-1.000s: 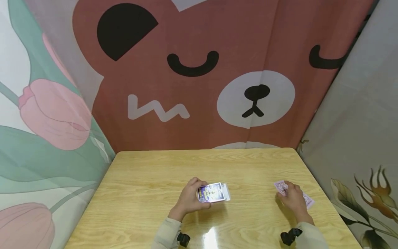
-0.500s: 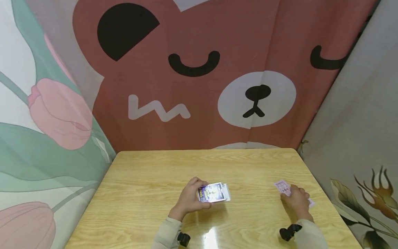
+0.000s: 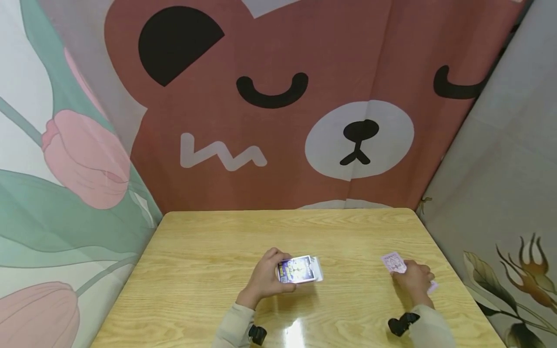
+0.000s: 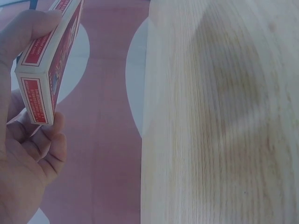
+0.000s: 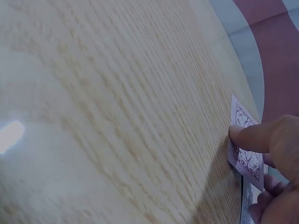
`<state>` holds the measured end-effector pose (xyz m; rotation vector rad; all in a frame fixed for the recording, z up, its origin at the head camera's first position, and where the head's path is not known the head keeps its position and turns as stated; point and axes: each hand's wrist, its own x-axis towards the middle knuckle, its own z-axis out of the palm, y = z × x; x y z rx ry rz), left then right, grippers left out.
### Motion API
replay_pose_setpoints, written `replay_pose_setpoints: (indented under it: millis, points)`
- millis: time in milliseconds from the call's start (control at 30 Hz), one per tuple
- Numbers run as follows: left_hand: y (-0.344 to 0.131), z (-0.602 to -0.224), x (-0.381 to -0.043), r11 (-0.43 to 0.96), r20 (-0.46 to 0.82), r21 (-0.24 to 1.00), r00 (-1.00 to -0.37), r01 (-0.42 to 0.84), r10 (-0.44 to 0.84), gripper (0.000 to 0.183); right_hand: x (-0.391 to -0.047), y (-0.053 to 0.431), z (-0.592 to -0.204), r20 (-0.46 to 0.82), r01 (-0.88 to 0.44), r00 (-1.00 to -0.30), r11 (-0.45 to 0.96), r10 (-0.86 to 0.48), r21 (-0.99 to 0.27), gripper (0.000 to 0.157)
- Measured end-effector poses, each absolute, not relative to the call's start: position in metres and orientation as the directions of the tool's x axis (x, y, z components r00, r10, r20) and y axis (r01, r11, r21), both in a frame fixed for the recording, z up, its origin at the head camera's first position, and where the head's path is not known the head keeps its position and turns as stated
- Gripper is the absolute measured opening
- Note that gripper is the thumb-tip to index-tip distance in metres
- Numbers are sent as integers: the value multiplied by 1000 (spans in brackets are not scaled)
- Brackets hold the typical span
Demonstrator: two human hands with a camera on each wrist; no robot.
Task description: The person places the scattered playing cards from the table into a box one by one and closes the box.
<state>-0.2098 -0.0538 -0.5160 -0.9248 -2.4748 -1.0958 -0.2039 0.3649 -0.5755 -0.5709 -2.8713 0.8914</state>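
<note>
My left hand [image 3: 263,279] grips a playing card box [image 3: 297,270] above the table, thumb on one edge and fingers on the other. Its near face is bright with glare, and a pale flap sticks out at the right end. The left wrist view shows the box's red and white sides [image 4: 39,53]. At the table's right side, my right hand [image 3: 413,279] pinches a playing card [image 3: 393,262] with a pink patterned back. In the right wrist view, the thumb lies on that card [image 5: 247,158], and another card edge [image 5: 247,200] shows below it. The fingers partly hide the cards.
The wood-grain table [image 3: 209,241] has a back edge against a curtain with a brown bear print [image 3: 278,183]. Floral curtains hang at the left [image 3: 87,159] and right [image 3: 478,193]. A bright light reflection lies on the table near the front.
My right hand has shifted right along the cards, uncovering more of the left card, and that card has since slid slightly left. My left hand and the box have stayed put.
</note>
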Motion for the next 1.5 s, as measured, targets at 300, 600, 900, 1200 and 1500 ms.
replay_pose_setpoints:
  millis: [300, 600, 900, 1200, 1500]
  points:
    - [-53, -515, -209, 505, 468, 572, -763, 646, 445, 63, -195, 354, -583, 42, 343, -894, 743, 445, -575, 54]
    - [-54, -517, -208, 502, 478, 568, -757, 653, 445, 63, -195, 351, -583, 171, 244, -859, 681, 482, -691, 53]
    - [-54, -514, -209, 502, 463, 579, -766, 642, 445, 63, -196, 353, -574, 81, 180, -773, 339, 630, -923, 46]
    - [-56, -514, -209, 503, 464, 579, -767, 641, 443, 63, -196, 347, -567, 66, 135, -741, 245, 668, -960, 43]
    - [-57, -515, -210, 518, 458, 563, -765, 644, 453, 63, -191, 337, -563, 2, 130, -719, 137, 695, -982, 45]
